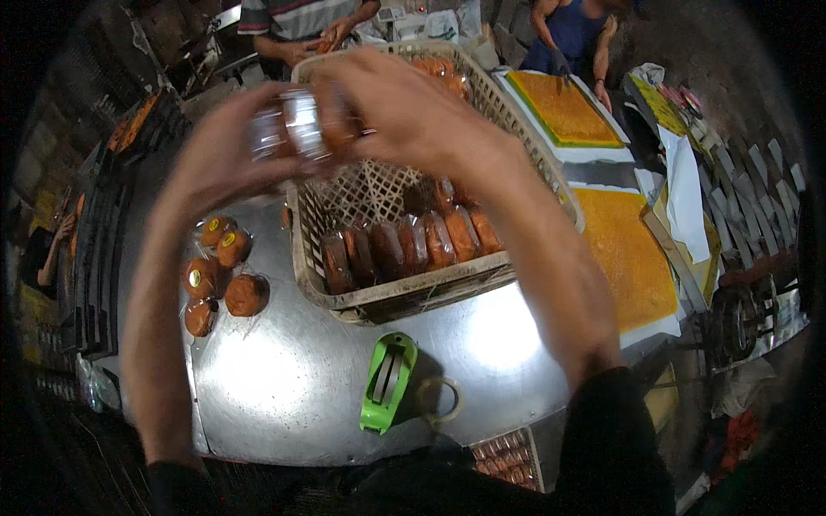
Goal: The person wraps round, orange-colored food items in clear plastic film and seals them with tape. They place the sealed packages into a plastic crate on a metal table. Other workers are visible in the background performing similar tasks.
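Between my left hand point(232, 138) and my right hand point(413, 106) is a short row of brown cakes in clear plastic wrap point(303, 126), gripped from both sides. Motion blurs the hands and cakes. They are above the far left part of a beige plastic crate point(413, 297), whose lattice floor shows below. Along the crate's near side stands a row of wrapped brown cakes point(390, 251); more wrapped cakes point(439, 68) sit at its far end. My right forearm hides part of the crate.
Left on the metal table point(290, 374) lie several small round cakes point(203, 277), some with stickers. Nearer me are a green tape dispenser point(389, 384) and a tape roll point(442, 400). Sheet cakes point(626, 258) lie at right. Two people point(290, 26) work across; another person's arm point(51, 251) shows far left.
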